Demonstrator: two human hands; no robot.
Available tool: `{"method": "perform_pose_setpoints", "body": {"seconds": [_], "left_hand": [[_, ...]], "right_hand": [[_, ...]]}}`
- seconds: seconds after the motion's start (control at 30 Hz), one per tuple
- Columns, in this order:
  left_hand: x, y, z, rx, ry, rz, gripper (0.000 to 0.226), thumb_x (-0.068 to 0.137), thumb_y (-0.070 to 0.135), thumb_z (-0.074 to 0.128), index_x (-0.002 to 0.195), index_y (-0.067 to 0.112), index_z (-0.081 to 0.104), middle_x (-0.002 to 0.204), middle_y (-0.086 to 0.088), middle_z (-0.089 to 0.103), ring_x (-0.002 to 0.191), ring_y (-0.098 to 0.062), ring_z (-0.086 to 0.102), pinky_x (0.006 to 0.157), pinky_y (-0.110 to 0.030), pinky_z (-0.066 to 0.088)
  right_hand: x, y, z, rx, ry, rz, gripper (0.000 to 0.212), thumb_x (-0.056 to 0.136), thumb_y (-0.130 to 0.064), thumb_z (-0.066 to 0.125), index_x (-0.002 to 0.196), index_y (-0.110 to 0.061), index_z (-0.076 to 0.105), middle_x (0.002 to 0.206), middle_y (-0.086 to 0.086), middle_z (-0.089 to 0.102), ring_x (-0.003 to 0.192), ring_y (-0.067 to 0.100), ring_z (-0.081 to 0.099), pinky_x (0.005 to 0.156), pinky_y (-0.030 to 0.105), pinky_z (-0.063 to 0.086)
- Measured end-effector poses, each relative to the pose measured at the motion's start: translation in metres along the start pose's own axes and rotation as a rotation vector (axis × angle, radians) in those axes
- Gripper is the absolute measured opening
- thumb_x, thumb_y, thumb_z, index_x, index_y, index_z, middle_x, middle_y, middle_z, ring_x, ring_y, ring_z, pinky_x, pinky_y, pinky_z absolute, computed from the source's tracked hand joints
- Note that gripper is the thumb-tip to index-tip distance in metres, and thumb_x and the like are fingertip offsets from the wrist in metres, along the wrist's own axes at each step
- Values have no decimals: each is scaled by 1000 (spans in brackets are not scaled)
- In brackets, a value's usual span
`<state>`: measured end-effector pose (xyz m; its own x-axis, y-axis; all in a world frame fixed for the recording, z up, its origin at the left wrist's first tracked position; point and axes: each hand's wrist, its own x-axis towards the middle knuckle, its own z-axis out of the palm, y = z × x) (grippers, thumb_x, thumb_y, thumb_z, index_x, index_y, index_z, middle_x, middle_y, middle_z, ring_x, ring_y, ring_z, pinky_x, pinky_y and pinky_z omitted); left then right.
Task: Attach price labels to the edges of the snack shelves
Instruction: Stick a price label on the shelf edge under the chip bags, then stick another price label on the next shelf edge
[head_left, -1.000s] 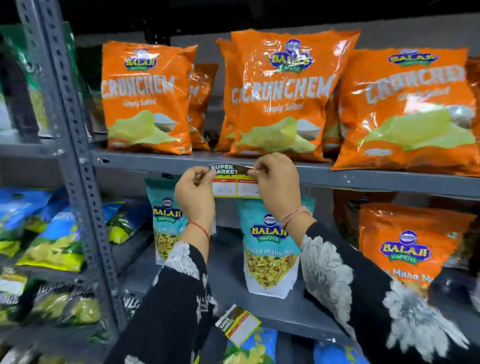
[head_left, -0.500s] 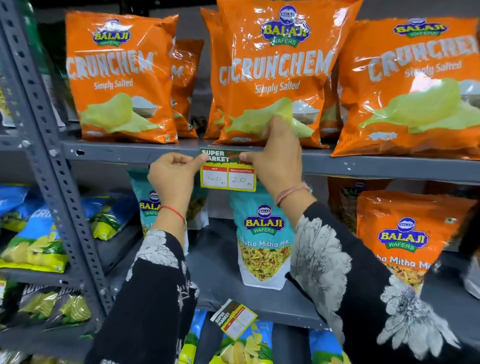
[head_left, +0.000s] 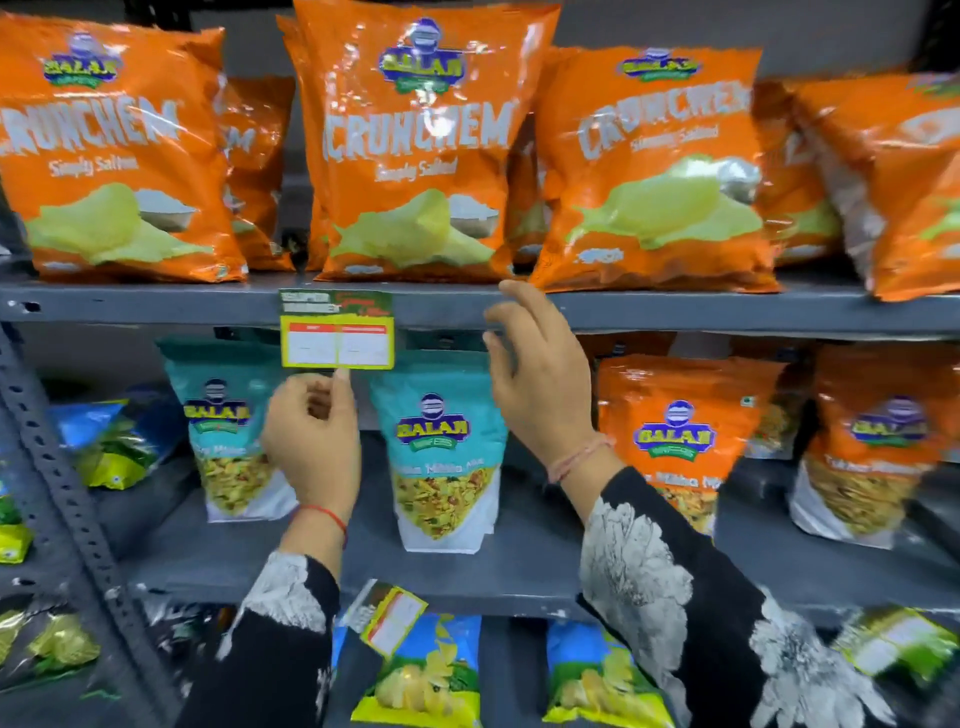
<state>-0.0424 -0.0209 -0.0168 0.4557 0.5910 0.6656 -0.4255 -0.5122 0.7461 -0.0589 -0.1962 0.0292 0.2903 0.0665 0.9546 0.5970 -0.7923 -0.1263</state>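
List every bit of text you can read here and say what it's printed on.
"CRUNCHEM" and "Simply Salted": orange chip bags on the top shelf.
"BALAJI": logo on the teal pouch, blurred but readable.
"SUPER MARKET": price label on the shelf edge, barely legible.
Prices on that label: too blurred to read.

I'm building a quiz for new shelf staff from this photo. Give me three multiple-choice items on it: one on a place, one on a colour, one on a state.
1. Where does the price label hang?
A. on the shelf edge under the orange bags
B. on a teal pouch
C. on the upright post

2. What colour is the label's border?
A. blue
B. yellow
C. white

3. How is the right hand?
A. gripping a bag
B. pinching the label
C. open, off the label

Answers: 1 A, its top lies on the grey edge. 2 B, a yellow frame surrounds it. 3 C, its fingers are spread beside the label.
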Motion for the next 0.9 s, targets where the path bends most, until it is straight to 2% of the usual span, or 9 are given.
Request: {"method": "perform_pose_setpoints", "body": {"seconds": [0.13, 0.27, 0.37, 0.43, 0.5, 0.6, 0.7, 0.8, 0.9], "left_hand": [[-77, 55, 51, -98, -150, 147, 22, 84, 18, 56, 67, 5, 57, 64, -8, 53, 63, -21, 48, 59, -25, 30], [-149, 117, 114, -236, -327, 93, 16, 84, 18, 59, 74, 6, 64, 68, -14, 63, 60, -20, 53, 59, -21, 36], [-206, 165, 162, -406, -531, -88, 13, 82, 18, 62, 78, 7, 68, 71, -7, 66, 62, -10, 58, 59, -5, 40], [-241, 200, 194, -585, -706, -314, 10, 81, 14, 62, 85, 7, 68, 83, -14, 69, 74, -19, 63, 73, -18, 48], [-267, 230, 221, -687, -804, -418, 18, 80, 8, 62, 96, 3, 66, 95, -17, 68, 73, -12, 64, 73, -24, 50], [-292, 267, 256, -758, -799, -536, 28, 76, 7, 67, 103, -1, 63, 98, -14, 65, 64, 0, 57, 69, -22, 49], [-300, 289, 277, -686, -660, -601, 21, 69, 12, 74, 86, 1, 70, 75, -14, 68, 67, -16, 58, 70, -35, 50], [-302, 300, 282, -605, -531, -607, 12, 70, 11, 73, 76, 2, 69, 74, -18, 68, 77, -33, 66, 77, -48, 56], [-305, 302, 274, -506, -524, -361, 11, 74, 16, 69, 75, 5, 69, 73, -13, 70, 65, -20, 61, 63, -27, 50]], "right_hand": [[-43, 67, -69, -174, 118, -86, 27, 84, -9, 58, 111, -9, 54, 135, 19, 44, 124, 32, 44, 96, 38, 41], [-70, 156, -161, -322, 214, 17, 37, 84, -17, 61, 119, -10, 50, 137, 20, 40, 130, 31, 35, 104, 40, 34], [-72, 220, -234, -341, 258, 216, 35, 85, -17, 58, 118, -6, 51, 141, 24, 35, 131, 32, 34, 107, 38, 29], [-64, 255, -276, -334, 280, 317, 34, 85, -13, 58, 117, -3, 52, 142, 28, 32, 131, 32, 33, 108, 27, 24], [-48, 280, -302, -246, 293, 390, 31, 84, -5, 60, 114, -1, 56, 138, 29, 38, 126, 30, 39, 103, 6, 22], [-25, 308, -323, -3, 269, 553, 26, 81, 0, 63, 107, -1, 61, 117, 25, 60, 100, 20, 55, 87, 10, 40], [-14, 323, -323, 70, 192, 650, 20, 78, -4, 68, 97, -1, 66, 94, 12, 66, 70, -8, 57, 61, -1, 41], [-7, 324, -316, 125, 171, 687, 16, 73, -6, 73, 87, 0, 68, 85, 10, 63, 76, 11, 58, 65, 10, 47], [-14, 315, -311, 124, 252, 695, 9, 69, -7, 75, 77, -7, 70, 76, 6, 62, 78, 24, 58, 75, 35, 48]]}}
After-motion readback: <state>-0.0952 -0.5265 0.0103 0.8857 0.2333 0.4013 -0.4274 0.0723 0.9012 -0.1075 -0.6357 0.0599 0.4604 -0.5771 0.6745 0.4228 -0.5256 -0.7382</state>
